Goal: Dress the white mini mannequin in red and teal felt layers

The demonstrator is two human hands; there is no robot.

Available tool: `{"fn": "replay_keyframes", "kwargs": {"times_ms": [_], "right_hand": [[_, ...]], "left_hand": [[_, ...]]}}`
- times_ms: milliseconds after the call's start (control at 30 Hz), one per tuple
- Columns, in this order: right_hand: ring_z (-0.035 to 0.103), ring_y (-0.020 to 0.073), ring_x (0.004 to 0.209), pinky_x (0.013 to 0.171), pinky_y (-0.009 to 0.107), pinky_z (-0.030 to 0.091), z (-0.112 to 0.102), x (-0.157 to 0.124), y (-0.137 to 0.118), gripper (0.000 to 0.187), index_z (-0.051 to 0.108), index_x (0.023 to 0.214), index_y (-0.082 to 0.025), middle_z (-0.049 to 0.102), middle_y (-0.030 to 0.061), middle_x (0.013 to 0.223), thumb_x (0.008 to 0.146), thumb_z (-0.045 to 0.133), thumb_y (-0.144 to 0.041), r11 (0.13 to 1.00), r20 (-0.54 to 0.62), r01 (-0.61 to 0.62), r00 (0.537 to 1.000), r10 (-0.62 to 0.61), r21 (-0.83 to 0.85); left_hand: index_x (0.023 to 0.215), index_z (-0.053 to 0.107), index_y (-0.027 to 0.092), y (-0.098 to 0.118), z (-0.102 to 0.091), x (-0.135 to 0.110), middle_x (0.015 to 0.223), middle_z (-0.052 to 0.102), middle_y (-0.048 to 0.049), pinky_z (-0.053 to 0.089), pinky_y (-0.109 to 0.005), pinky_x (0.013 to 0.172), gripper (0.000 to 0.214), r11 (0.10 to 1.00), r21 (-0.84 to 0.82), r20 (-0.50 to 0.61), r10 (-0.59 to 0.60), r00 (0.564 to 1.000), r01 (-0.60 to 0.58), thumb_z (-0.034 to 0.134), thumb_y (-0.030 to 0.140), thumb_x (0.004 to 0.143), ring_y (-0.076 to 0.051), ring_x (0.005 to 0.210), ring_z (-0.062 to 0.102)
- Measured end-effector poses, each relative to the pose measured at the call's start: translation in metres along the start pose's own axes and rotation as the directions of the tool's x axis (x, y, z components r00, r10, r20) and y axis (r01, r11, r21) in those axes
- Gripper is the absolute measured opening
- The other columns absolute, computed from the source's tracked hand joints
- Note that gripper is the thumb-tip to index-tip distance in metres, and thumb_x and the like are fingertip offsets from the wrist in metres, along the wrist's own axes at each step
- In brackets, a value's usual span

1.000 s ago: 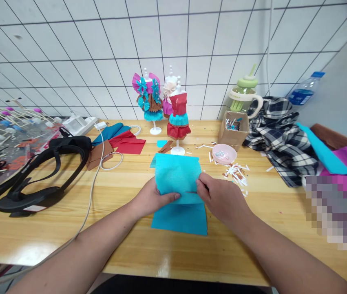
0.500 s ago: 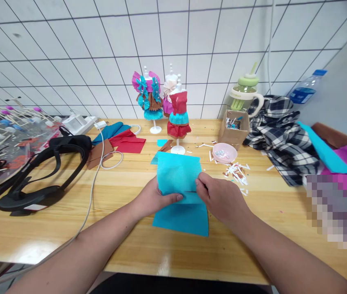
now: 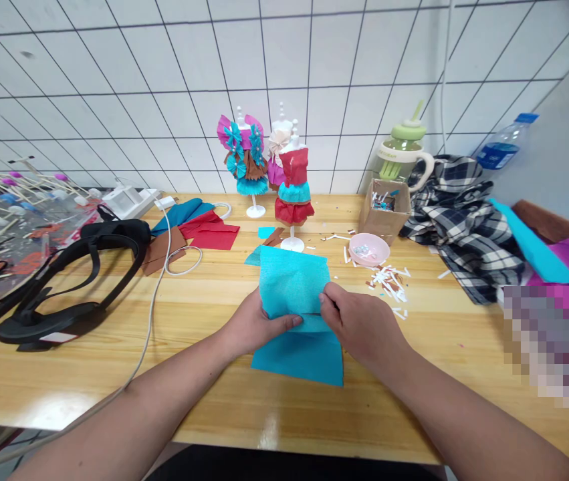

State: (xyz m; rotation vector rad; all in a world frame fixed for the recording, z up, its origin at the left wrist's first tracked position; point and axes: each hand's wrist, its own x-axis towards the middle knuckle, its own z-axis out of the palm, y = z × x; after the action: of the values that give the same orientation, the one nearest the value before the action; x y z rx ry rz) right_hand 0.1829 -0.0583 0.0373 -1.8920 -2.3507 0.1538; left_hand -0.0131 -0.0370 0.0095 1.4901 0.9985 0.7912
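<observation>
Both my hands hold a folded sheet of turquoise crepe paper (image 3: 294,287) over the wooden table (image 3: 204,300). My left hand (image 3: 257,324) pinches the paper's left side, thumb on top. My right hand (image 3: 359,324) grips its right side at the fold, fingers closed. The lower part of the sheet lies flat on the table under my hands. Just beyond the paper stands a small white mannequin in a red and turquoise paper dress (image 3: 293,190), with two more dressed mannequins (image 3: 244,157) behind it.
A black headset (image 3: 71,274) with a white cable lies at the left. Red, brown and blue paper pieces (image 3: 198,230) sit behind it. A pink dish (image 3: 368,250), paper scraps, a cardboard box (image 3: 384,210), a green mug, a plaid cloth (image 3: 457,220) and a water bottle are at the right.
Almost nothing moved. The upper part of the turquoise sheet has risen slightly toward the mannequin while both hands keep their grip.
</observation>
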Motion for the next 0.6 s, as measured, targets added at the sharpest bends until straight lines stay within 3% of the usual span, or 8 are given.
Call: {"fn": "replay_keyframes", "kwargs": {"times_ms": [600], "right_hand": [[0.066, 0.0186, 0.064, 0.05, 0.028, 0.015, 0.0008, 0.0014, 0.0018, 0.028, 0.052, 0.086, -0.022, 0.07, 0.0019, 0.071, 0.099, 0.032, -0.035, 1.0, 0.015, -0.017, 1.0, 0.017, 0.005]], "left_hand": [[0.115, 0.057, 0.014, -0.0012, 0.002, 0.0, 0.12, 0.067, -0.0135, 0.052, -0.045, 0.091, 0.054, 0.999, -0.027, -0.034, -0.022, 0.999, 0.021, 0.077, 0.037, 0.069, -0.032, 0.108, 0.064]]}}
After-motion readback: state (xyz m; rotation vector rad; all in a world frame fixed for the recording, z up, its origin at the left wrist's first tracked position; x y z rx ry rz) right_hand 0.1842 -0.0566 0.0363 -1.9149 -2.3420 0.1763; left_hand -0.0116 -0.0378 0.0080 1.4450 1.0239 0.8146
